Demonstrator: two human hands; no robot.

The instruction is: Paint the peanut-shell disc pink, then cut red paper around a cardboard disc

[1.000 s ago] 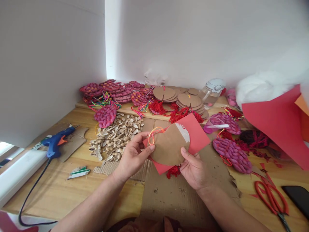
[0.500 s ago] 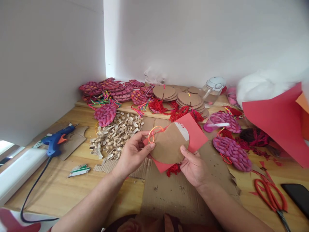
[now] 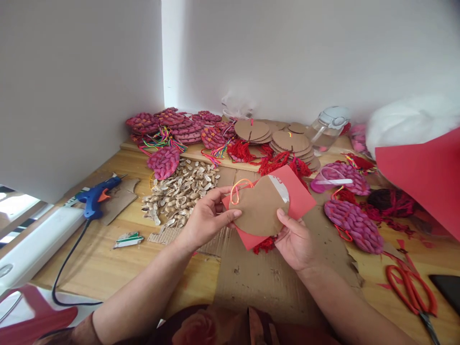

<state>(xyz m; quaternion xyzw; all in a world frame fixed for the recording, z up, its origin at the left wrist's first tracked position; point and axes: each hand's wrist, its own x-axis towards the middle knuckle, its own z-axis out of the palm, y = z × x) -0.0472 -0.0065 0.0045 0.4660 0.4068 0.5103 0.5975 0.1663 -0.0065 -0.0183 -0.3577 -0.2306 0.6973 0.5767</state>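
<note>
A brown cardboard shape with an orange cord loop lies against a square of red paper, and both are held up over the table. My left hand pinches the left edge of the cardboard, thumb on top. On the lower right edge, my right hand grips cardboard and paper together. A red tassel hangs below the cardboard.
Peanut shells are heaped to the left, a blue glue gun beyond them. Woven pink pieces, cardboard discs and red tassels crowd the back. Red scissors lie at right, near a large red sheet. Flat cardboard covers the near table.
The view has shifted slightly, so everything sits a little further right and higher. Both hands keep the same hold on the cardboard and red paper.
</note>
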